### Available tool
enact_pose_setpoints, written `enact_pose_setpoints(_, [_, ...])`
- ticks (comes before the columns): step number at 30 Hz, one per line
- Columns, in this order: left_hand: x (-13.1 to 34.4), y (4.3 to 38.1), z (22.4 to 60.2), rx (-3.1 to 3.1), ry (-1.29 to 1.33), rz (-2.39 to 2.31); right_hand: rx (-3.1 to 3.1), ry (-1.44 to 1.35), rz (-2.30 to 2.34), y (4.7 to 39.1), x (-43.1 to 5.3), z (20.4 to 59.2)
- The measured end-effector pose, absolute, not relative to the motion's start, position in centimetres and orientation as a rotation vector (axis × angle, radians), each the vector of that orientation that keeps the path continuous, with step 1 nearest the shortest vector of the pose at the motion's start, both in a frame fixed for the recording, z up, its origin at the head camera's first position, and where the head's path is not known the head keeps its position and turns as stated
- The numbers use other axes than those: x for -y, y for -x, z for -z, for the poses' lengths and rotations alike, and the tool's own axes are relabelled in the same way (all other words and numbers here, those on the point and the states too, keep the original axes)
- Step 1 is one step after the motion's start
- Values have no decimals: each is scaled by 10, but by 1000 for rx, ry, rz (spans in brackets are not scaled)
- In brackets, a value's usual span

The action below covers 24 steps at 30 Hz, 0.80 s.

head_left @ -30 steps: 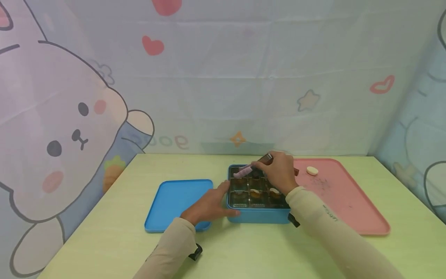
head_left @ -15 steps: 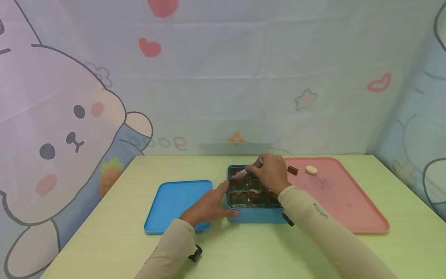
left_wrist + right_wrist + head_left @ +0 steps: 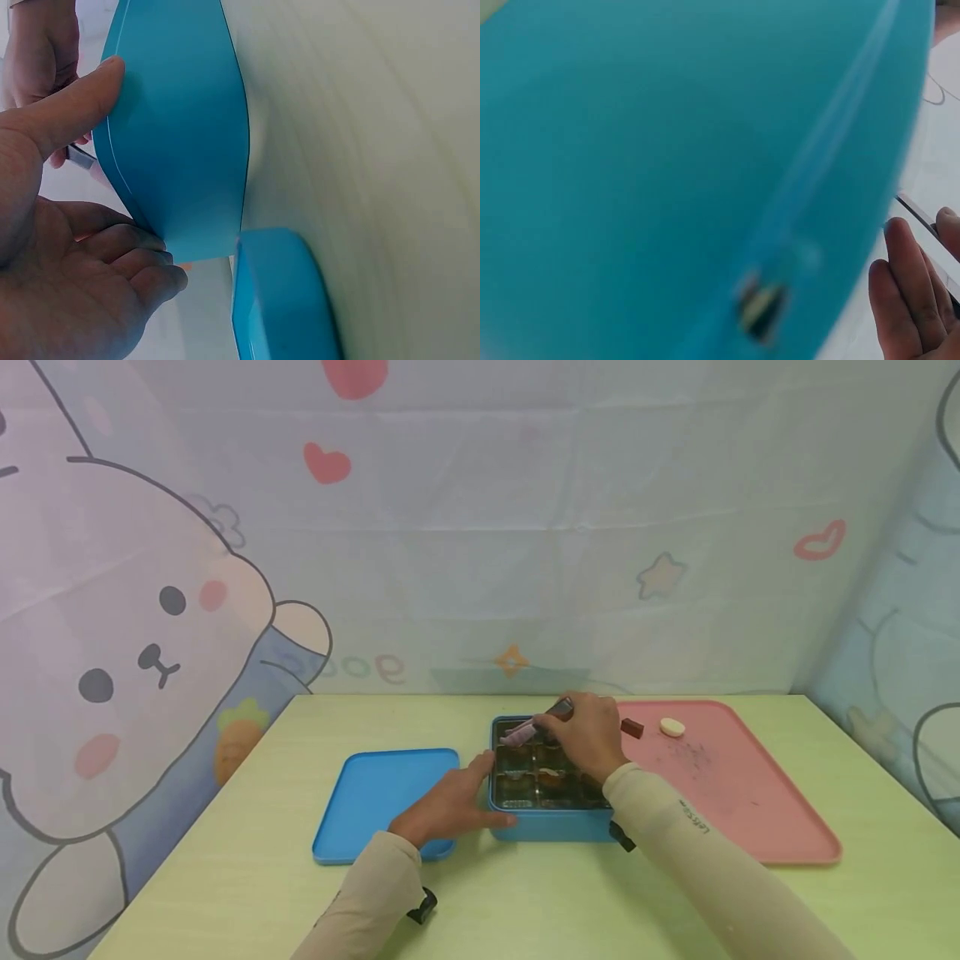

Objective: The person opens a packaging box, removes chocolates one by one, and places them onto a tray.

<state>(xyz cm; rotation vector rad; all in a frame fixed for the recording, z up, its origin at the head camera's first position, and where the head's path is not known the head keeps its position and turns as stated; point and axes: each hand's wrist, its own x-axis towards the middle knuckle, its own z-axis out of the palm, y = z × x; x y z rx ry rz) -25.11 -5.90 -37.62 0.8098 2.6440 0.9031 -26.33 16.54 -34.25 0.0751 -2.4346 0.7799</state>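
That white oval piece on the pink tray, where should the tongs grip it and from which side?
Probably grip the white oval piece at its middle, across its narrower width, bringing the pink-tipped tongs down from above and the right. It looks longer from left to right, and the brown block sits to its left on the pink tray, so the right side seems freer.
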Motion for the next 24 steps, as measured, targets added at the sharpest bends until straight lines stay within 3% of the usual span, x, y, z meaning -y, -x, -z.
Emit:
enact_pose_setpoints(16, [58,250,376,-2638,-814,-931,2258,-158,-949,252,-174,323])
enact_pose_setpoints(24, [57,250,376,-2636,-806,-930,2166,-123,-1023,241,-204,314])
